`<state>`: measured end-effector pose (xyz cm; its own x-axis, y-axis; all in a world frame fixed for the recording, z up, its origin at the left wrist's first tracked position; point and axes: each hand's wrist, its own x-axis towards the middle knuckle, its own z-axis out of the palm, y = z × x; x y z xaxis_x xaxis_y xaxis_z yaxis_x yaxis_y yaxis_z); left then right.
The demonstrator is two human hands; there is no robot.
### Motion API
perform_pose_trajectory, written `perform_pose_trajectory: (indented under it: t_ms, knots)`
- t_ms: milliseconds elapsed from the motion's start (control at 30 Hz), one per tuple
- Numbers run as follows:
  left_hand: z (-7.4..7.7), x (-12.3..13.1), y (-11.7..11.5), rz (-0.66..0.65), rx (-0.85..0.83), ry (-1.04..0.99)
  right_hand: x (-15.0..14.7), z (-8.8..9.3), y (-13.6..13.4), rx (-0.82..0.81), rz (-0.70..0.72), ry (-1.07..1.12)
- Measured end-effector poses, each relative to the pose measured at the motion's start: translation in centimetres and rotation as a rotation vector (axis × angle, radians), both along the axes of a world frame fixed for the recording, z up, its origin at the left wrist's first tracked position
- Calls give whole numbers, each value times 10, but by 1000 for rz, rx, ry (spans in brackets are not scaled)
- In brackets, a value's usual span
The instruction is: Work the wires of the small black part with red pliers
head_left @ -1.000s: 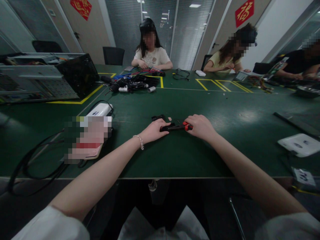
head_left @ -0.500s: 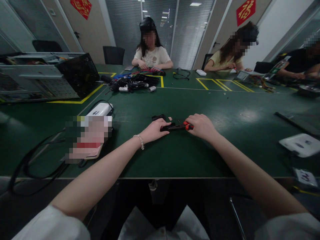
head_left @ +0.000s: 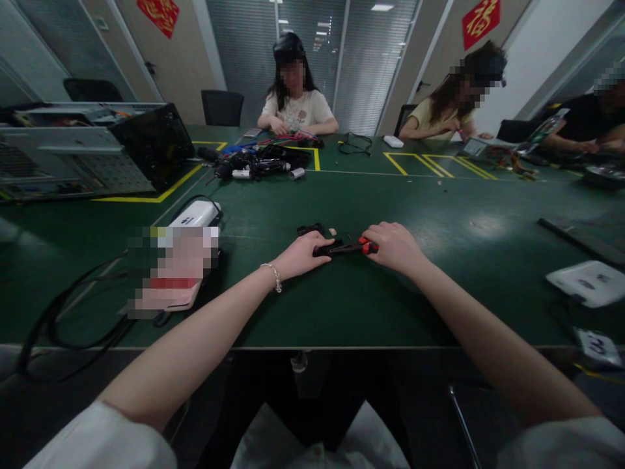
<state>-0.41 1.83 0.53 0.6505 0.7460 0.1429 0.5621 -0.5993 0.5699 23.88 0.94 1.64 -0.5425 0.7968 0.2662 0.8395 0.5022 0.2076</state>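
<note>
My right hand [head_left: 394, 246] is closed round the red handles of a pair of pliers [head_left: 364, 246], whose dark jaws point left. My left hand [head_left: 303, 254] pinches a small black piece [head_left: 323, 250] between thumb and fingers, low over the table. The jaws meet this piece at its right end; whether they grip it is too small to tell. Just behind my left hand lies another black part [head_left: 309, 228], with a small pinkish scrap [head_left: 333, 232] beside it.
An open computer case [head_left: 88, 150] stands at the left on the green table [head_left: 312, 312]. Beyond my hands lies a heap of black cables [head_left: 258, 159]. A phone [head_left: 180, 286] and a white device [head_left: 198, 215] sit left, another white box [head_left: 588, 284] right. Co-workers sit opposite.
Both my hands, the pliers and the black piece stay nearly where they were. At the back right, a co-worker's hand has shifted slightly.
</note>
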Motion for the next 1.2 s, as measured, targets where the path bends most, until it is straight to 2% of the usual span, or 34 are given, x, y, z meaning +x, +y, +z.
perform_pose_trajectory:
  t_ms: [433,1200]
  knots:
    - [-5,-1,3,-6,26,-5,1,-2,0,0,-3,-13]
    - [-3,-1,2,-15,28,-8,0,-1,0,-8,-8,-24]
